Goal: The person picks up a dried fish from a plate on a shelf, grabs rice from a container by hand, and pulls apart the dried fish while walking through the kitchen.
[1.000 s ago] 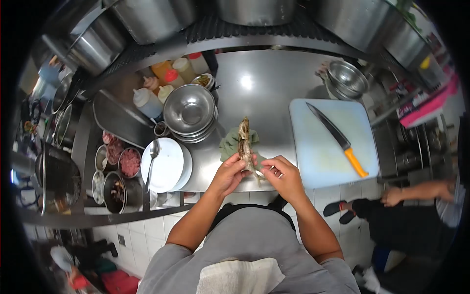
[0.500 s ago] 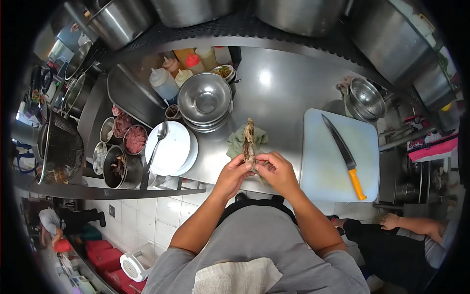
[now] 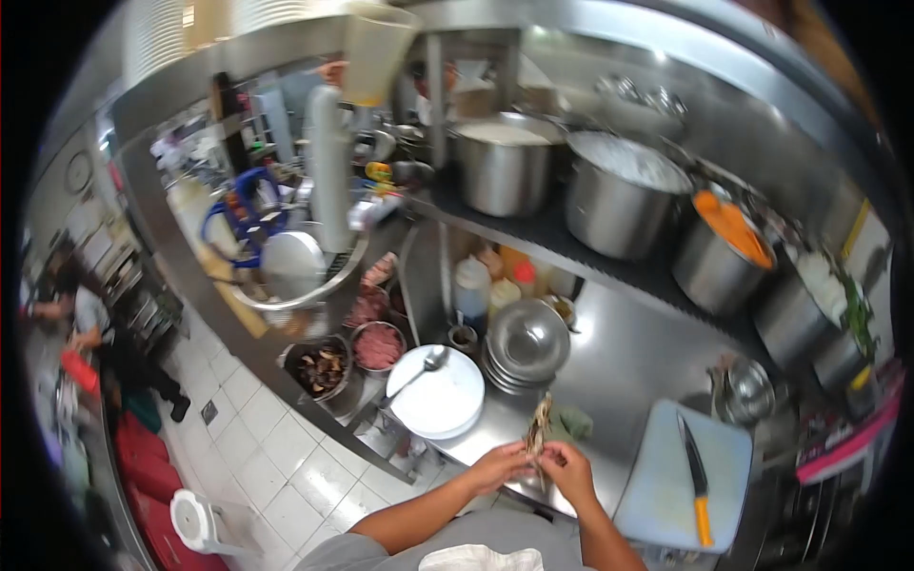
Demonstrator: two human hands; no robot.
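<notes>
Currently, your grip is clamped on the brown piece (image 3: 538, 430), left hand (image 3: 509, 465) and right hand (image 3: 568, 470) together, over the near edge of the tabletop (image 3: 619, 357). Just beyond lies a green cloth (image 3: 575, 423); plates (image 3: 436, 404) sit toward the left edge, and a board (image 3: 657, 485) bearing a knife (image 3: 700, 481) occupies the near right corner.

It's bright in here, seemingly lit from above. A white glare sits on the steel table (image 3: 619, 328) toward 4 o'clock, and the floor tiles (image 3: 328, 476) shine at 7. Under the shelf (image 3: 528, 226), things dim. The pitcher (image 3: 381, 57) at 11 is smeared by blur; the left hand (image 3: 503, 466) and right hand (image 3: 569, 478) at 5 look soft. The beam (image 3: 762, 52) at 2 bows, and every corner goes black.
</notes>
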